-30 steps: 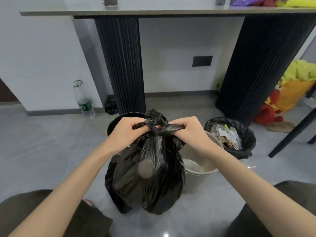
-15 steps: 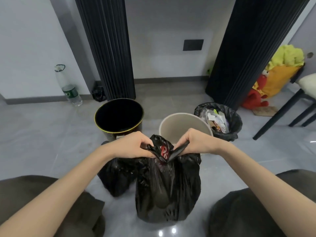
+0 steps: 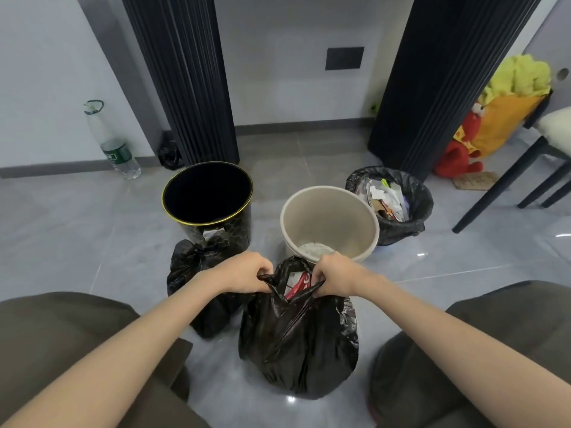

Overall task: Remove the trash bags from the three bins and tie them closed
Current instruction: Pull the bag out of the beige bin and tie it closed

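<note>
Trash bag (image 3: 296, 344) stands on the floor (image 3: 92, 242) just beneath the fingers (image 3: 262, 271), left hand (image 3: 244, 273) pinching one rim flap, right hand (image 3: 333, 274) the other, its mouth untied, so a slack pull could spill rubbish (image 3: 296, 282).

We see bare forearms (image 3: 139, 344) running up to the left hand (image 3: 244, 273) and right hand (image 3: 336, 274); dark olive-brown trousers of plain matte cloth (image 3: 61, 329) cover both knees.

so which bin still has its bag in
The far-right bin: a black bag full of rubbish lines it. The gold-rimmed black bin and the beige bin are unlined.
</note>
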Tool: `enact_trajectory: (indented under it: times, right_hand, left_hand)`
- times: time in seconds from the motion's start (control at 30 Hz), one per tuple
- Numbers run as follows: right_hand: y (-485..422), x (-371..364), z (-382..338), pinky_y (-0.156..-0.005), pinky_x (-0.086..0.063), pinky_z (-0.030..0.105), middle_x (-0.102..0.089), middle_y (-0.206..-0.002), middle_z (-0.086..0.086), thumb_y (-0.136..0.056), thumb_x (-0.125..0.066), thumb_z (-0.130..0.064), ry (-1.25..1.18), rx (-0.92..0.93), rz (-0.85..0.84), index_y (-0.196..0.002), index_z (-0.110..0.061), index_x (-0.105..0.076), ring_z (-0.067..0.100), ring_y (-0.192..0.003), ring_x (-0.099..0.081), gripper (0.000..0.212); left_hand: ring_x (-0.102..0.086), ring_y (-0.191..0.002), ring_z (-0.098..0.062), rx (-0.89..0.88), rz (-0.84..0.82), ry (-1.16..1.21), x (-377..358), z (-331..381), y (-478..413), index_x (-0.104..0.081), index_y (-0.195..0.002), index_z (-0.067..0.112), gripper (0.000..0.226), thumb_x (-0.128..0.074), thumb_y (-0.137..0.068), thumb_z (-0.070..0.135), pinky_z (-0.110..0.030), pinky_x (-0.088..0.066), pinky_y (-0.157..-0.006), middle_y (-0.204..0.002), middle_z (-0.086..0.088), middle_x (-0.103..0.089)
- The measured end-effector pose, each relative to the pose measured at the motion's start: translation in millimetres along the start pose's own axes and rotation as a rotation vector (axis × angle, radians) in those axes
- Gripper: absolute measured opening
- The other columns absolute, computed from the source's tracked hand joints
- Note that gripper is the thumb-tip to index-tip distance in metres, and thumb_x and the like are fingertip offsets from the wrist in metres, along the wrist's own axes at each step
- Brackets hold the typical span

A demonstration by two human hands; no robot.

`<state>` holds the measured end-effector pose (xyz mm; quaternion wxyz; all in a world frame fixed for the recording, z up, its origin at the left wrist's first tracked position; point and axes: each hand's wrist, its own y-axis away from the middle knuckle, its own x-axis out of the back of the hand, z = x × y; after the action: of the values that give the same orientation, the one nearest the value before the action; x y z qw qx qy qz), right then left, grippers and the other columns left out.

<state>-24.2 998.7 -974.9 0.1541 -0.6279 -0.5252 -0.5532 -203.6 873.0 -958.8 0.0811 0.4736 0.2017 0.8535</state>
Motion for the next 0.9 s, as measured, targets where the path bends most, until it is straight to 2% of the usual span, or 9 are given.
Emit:
enact_trajectory:
  times: [0.1, 0.2, 0.33, 0.43, 0.53, 0.57, 0.67, 0.77, 0.9]
  right_hand:
    - [0.1, 1.9, 1.7, -0.072, -0.045, 0.025, -0.072, -0.094, 0.004, -0.075, -0.076, -0.027, -0.009, -0.023, -0.008, -0.092, -0.013, -0.073, 0.020, -0.085, -0.062, 0.023]
    - [3.2, 18.5, 4.5, -0.077, -0.048, 0.026, -0.070, -0.095, 0.002, -0.074, -0.078, -0.030, -0.117, -0.058, -0.137, -0.104, -0.018, -0.069, 0.018, -0.087, -0.064, 0.033]
    - [13.3, 40.6, 15.3, -0.080, -0.053, 0.029, -0.070, -0.106, -0.001, -0.077, -0.073, -0.046, -0.437, -0.187, -0.392, -0.134, -0.036, -0.036, 0.011, -0.084, -0.065, 0.069]
    - [8.4, 33.9, 22.9, -0.082, -0.053, 0.035, -0.070, -0.107, 0.003, -0.087, -0.052, -0.056, -0.456, -0.294, -0.281, -0.140, -0.036, -0.027, 0.014, -0.080, -0.067, 0.062]
    - [-5.7, 16.0, 30.4, -0.067, -0.051, 0.031, -0.064, -0.120, 0.009, -0.098, -0.038, -0.039, -0.283, -0.354, -0.173, -0.140, -0.025, -0.034, 0.024, -0.086, -0.065, 0.045]
    - [-10.3, 9.5, 34.3, -0.070, -0.051, 0.032, -0.061, -0.125, 0.010, -0.098, -0.039, -0.031, -0.221, -0.352, -0.151, -0.140, -0.021, -0.038, 0.027, -0.095, -0.064, 0.044]
    - [-17.8, -3.8, 42.3, -0.100, -0.042, 0.032, -0.055, -0.135, 0.012, -0.094, -0.047, -0.016, -0.126, -0.324, -0.046, -0.136, -0.015, -0.048, 0.029, -0.123, -0.052, 0.043]
    - [-24.5, -8.5, 43.1, -0.104, -0.039, 0.031, -0.061, -0.129, 0.012, -0.093, -0.045, -0.009, -0.144, -0.296, 0.057, -0.134, -0.014, -0.053, 0.028, -0.125, -0.051, 0.042]
    - [-45.0, -8.9, 39.9, -0.108, -0.034, 0.031, -0.057, -0.134, 0.012, -0.095, -0.042, -0.010, -0.181, -0.231, 0.117, -0.139, -0.010, -0.045, 0.029, -0.129, -0.047, 0.044]
  left_hand:
    - [-0.052, -0.066, -0.010, 0.008, 0.024, -0.017, 1.4, -0.2, -0.6, -0.053, -0.069, 0.025, 0.020, -0.064, -0.085, 0.028, -0.025, -0.041, -0.064, -0.069, 0.009, -0.054]
    - [-0.059, -0.081, -0.015, 0.015, 0.117, 0.004, 12.7, -9.1, -1.5, -0.059, -0.081, 0.023, 0.007, -0.063, -0.086, 0.027, -0.034, -0.049, -0.074, -0.082, 0.005, -0.062]
    - [-0.058, -0.079, -0.016, 0.047, 0.177, -0.006, 19.8, -18.0, -0.5, -0.054, -0.079, 0.025, 0.011, -0.060, -0.088, 0.025, -0.039, -0.050, -0.075, -0.080, 0.005, -0.060]
    - [-0.058, -0.079, -0.020, 0.078, 0.187, -0.044, 14.2, -19.7, -2.5, -0.053, -0.083, 0.025, 0.008, -0.058, -0.089, 0.023, -0.040, -0.051, -0.075, -0.081, 0.004, -0.058]
    - [-0.058, -0.076, -0.021, 0.103, 0.222, -0.011, 10.0, -21.7, -4.2, -0.053, -0.083, 0.024, 0.009, -0.057, -0.089, 0.019, -0.039, -0.049, -0.072, -0.080, 0.002, -0.059]
    - [-0.058, -0.076, -0.021, 0.107, 0.233, 0.005, 9.5, -22.0, -4.4, -0.053, -0.082, 0.024, 0.010, -0.057, -0.089, 0.018, -0.039, -0.049, -0.073, -0.080, 0.001, -0.060]
    - [-0.058, -0.078, -0.020, 0.115, 0.249, 0.035, 8.1, -22.2, -5.9, -0.054, -0.082, 0.024, 0.011, -0.058, -0.088, 0.018, -0.038, -0.049, -0.074, -0.081, 0.003, -0.060]
    - [-0.056, -0.076, -0.018, 0.114, 0.287, 0.069, 8.2, -22.8, -9.0, -0.053, -0.078, 0.027, 0.014, -0.060, -0.087, 0.017, -0.035, -0.046, -0.073, -0.077, 0.006, -0.056]
    - [-0.057, -0.073, -0.017, 0.108, 0.310, 0.127, 10.7, -25.0, -13.5, -0.054, -0.078, 0.025, 0.013, -0.059, -0.086, 0.016, -0.035, -0.046, -0.072, -0.073, 0.006, -0.058]
